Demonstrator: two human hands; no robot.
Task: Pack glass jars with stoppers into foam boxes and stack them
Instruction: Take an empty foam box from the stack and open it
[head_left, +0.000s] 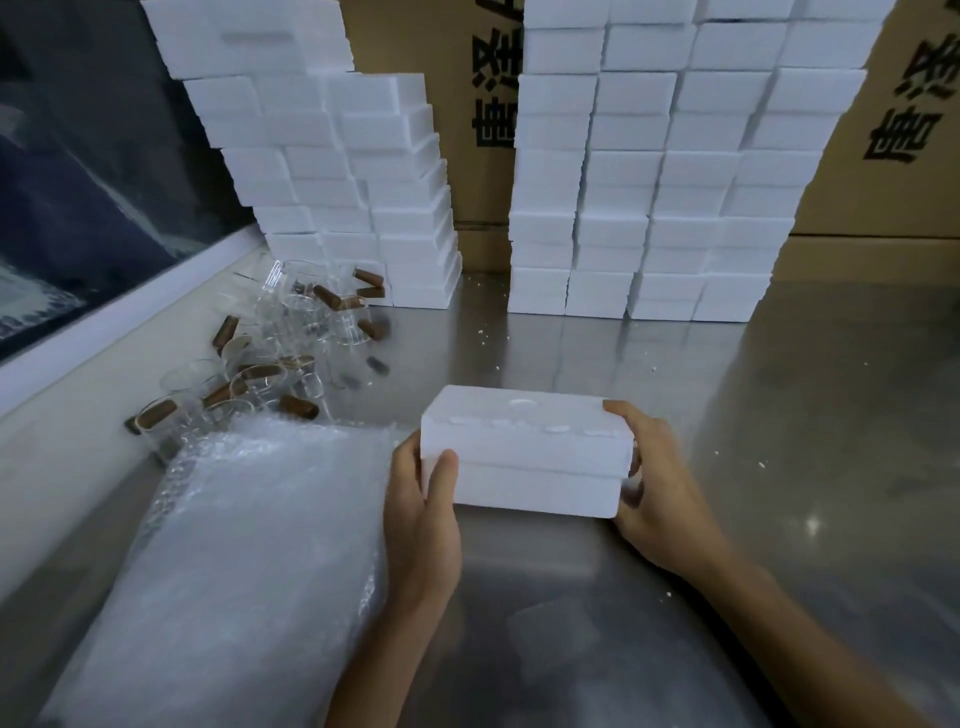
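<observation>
A closed white foam box (524, 452) is held just above the steel table (727, 415) in front of me. My left hand (421, 514) grips its left end, thumb on the front face. At the right end my right hand (654, 483) grips it, fingers curled round the side. A cluster of clear glass jars (291, 338) with brown cork stoppers (327, 297) lies to the left, some toppled. Two tall stacks of foam boxes stand behind, one on the left (363, 208) and one on the right (649, 208).
A stack of bubble wrap sheets (249, 545) lies at the near left, touching my left wrist. Cardboard cartons (483, 104) with black print stand behind the foam stacks. A dark panel with a white ledge (130, 312) runs along the left. Foam crumbs dot the table.
</observation>
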